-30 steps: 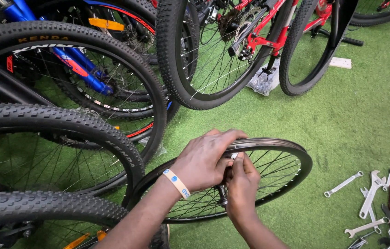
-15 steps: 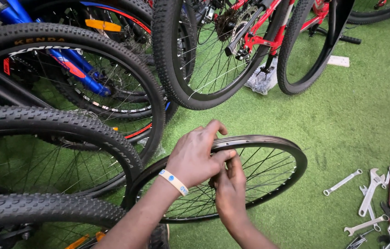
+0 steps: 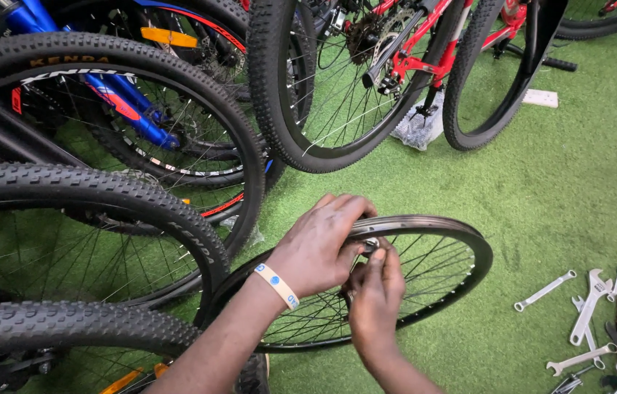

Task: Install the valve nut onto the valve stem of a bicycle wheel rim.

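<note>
On green turf beside parked bikes, bare wheel rim [image 3: 425, 241] stands upright w/o tyre. Left hand [image 3: 316, 244] grips rim top; right hand [image 3: 375, 292] pinches a small metal part at rim's inner edge, prob. spoke nipple. Fine finger work; wrenches [image 3: 586, 306] lie well apart.

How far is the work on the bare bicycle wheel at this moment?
Done: the bare wheel rim carries no tyre and stands upright on the green turf. In hand: the left hand grips the top of the rim, and the right hand pinches a small metal part at the rim. Left: the part is not released yet, and the wrenches lie unused on the turf.
</note>
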